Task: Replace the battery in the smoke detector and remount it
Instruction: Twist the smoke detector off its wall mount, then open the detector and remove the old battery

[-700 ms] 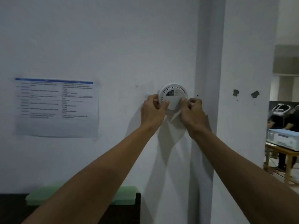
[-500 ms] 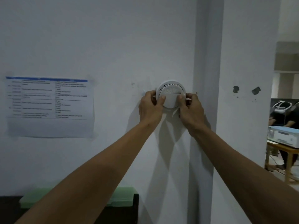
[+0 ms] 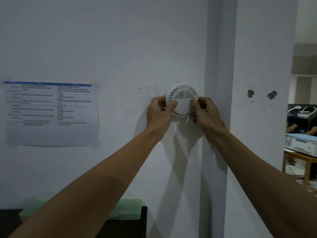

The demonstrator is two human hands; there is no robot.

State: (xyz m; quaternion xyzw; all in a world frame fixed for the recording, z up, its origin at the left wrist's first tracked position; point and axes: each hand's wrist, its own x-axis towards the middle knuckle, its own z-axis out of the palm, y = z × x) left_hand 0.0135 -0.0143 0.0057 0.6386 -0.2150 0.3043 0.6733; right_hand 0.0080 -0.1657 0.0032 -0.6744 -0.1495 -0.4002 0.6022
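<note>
Meanwhile both hands, left hand [image 3: 159, 114], right hand [image 3: 206, 115], grip smoke detector [image 3: 182, 100]; notice [image 3: 51, 107] text illegible.

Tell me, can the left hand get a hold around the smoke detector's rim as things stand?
Likely yes. The left hand already grips the left edge of the smoke detector, thumb on its face; the right hand holds the opposite side, and nothing lies between.

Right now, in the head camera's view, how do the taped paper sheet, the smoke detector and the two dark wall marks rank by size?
1. Paper sheet, largest by far.
2. Smoke detector, clearly smaller.
3. The two dark wall marks, smallest; they look alike, so I won't rank them.
</note>
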